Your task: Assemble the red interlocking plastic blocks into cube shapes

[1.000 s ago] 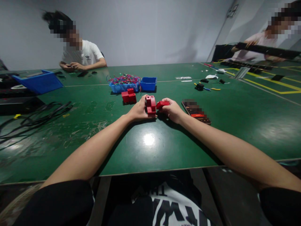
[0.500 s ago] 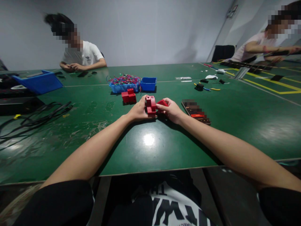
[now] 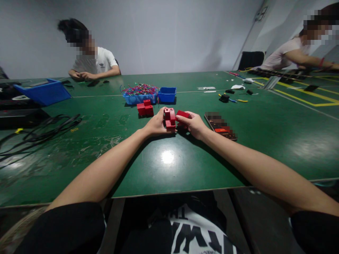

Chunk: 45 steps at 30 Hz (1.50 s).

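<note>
A: What's the left hand doing?
B: Its fingers are closing around the stepped red block, gripping it from its left side. Stepped face is showing toward the camera.
A: Right hand?
B: Pinching the smaller red piece, thumb lying across its near side. Fingers are partly hiding it, so I'm not seeing its full shape.
A: Pieces touching?
B: They're sitting just beside each other, mid-desk, smaller one on the right. Can't tell if they're making contact.
A: Any more red parts?
B: Third red block is resting on the desk, just beyond the left hand. Behind it, a blue tray is holding a heap of colored wires, with a small blue bin standing right beside it.
A: Near the right hand?
B: Phone is lying to its right, screen glowing, partly blurred. Black cables are trailing over the desk's left side.
A: Others around?
B: Person in a white shirt is sitting across, hands together. Another person is leaning over the far right.
</note>
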### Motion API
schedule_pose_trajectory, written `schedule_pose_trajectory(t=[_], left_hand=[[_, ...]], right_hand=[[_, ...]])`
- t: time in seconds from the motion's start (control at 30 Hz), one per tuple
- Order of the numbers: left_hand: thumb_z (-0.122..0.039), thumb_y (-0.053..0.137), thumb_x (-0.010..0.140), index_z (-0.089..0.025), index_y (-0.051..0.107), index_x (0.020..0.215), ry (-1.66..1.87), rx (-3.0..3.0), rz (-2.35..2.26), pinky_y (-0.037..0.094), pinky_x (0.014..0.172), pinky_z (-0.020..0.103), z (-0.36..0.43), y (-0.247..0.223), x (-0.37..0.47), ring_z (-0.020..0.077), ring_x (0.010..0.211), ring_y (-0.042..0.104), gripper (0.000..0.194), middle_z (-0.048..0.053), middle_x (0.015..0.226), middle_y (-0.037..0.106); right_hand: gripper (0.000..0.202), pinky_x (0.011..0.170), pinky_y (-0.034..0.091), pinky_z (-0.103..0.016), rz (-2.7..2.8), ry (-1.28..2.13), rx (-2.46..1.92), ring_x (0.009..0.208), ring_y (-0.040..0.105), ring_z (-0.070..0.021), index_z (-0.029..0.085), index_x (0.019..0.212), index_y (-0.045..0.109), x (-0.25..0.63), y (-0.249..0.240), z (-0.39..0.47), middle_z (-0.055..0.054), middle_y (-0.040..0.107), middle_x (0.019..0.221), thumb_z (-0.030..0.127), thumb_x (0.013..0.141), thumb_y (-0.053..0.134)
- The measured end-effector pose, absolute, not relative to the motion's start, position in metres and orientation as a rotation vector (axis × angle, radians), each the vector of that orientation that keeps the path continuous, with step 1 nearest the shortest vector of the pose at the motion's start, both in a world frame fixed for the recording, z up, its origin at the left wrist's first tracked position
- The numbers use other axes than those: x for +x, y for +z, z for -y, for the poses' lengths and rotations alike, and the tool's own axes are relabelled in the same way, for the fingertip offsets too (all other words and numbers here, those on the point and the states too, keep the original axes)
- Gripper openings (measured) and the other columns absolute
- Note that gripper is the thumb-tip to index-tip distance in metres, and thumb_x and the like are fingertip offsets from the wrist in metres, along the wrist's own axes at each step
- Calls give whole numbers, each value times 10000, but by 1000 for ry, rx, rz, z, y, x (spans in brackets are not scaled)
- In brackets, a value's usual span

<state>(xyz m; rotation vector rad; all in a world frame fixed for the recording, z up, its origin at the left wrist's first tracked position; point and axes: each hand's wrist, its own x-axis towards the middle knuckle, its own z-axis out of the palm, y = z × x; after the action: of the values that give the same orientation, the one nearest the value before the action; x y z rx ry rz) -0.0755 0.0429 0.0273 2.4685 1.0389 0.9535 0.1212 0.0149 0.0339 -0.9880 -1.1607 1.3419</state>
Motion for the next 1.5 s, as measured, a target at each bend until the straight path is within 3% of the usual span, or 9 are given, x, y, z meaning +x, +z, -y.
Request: schedule_pose_trajectory(t=[0.13,0.3,0.43,0.6,0.83,1.0,1.1,1.23,1.5], left_hand=[[-557,818,572,-134,310,1377,960,2475,-1026,484,1026,445,-44,27,-75,328,1207,582,1041,201,1340,506],[-554,821,573,-150,316,1370,974,2471,-1003,489,1016,428,-44,26,-75,312,1173,605,1026,181,1318,534],[-572,819,576,-135,312,1362,967,2477,-1004,492,1007,426,-44,26,-76,312,1163,609,1033,189,1310,541],[-555,823,575,-145,313,1370,967,2473,-1008,488,1015,431,-45,25,-75,308,1173,605,1029,186,1327,535],[-534,825,579,-153,338,1374,976,2470,-987,466,1048,430,-45,25,-75,311,1211,587,1008,185,1345,529],[-545,823,562,-140,338,1374,975,2457,-1003,475,1034,455,-46,24,-76,330,1195,595,1029,200,1335,528],[-546,830,543,-134,344,1369,975,2434,-1023,484,1016,471,-45,24,-76,339,1168,609,1044,203,1319,536],[-532,828,555,-127,336,1373,950,2446,-1036,493,1005,476,-44,26,-76,347,1168,605,1037,206,1324,528],[-531,826,569,-136,326,1374,942,2473,-1041,487,1009,465,-44,26,-76,345,1180,593,1027,198,1328,515]], right_hand=[[492,447,357,-208,1225,1325,-993,517,508,-71,174,941,624,122,36,-14,12,659,766,384,569,867],[573,465,371,-211,1232,1369,-962,529,506,-79,208,1040,563,124,37,-15,39,631,765,258,542,843],[608,521,426,-223,1216,1398,-950,604,559,-107,220,1063,529,124,38,-16,36,645,794,109,505,742],[553,482,390,-232,1137,1429,-995,509,501,-104,223,1015,526,122,43,-15,58,601,675,46,493,576],[322,476,405,-255,978,1615,-890,504,497,-115,204,915,582,123,52,-11,23,590,670,191,594,582],[267,496,409,-267,940,1661,-874,499,478,-125,190,871,602,124,51,-11,9,602,651,248,612,575],[214,509,409,-272,948,1718,-843,505,479,-137,191,791,586,124,50,-11,2,557,589,364,666,570],[366,513,412,-284,988,1746,-838,502,488,-153,208,744,555,123,50,-11,2,525,555,574,740,550],[461,438,347,-243,850,1855,-895,422,419,-122,201,692,528,121,55,-8,15,490,490,628,853,467]])
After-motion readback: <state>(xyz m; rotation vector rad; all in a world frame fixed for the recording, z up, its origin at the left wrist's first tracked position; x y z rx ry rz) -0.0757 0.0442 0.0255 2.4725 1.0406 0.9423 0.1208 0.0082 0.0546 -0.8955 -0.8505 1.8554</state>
